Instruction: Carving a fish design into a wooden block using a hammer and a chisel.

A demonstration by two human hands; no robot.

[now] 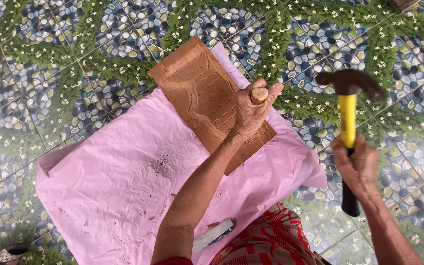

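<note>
Pebble-patterned floor [50, 64], pink sheet [123, 172] spread. Chisel [258, 94] gripped by left hand [251, 110] fingers on carved board [207, 98]; hammer [348, 118] held raised in closed right hand [357, 167].

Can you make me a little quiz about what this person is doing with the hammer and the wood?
1. Which hand holds the yellow-handled hammer?
2. True or false: the carved wooden board lies on a pink plastic sheet.
3. What does the left hand grip upright on the board: A) a wooden-handled chisel, B) a paintbrush, C) a spoon?

Key: 1. the right hand; 2. true; 3. A.
</note>
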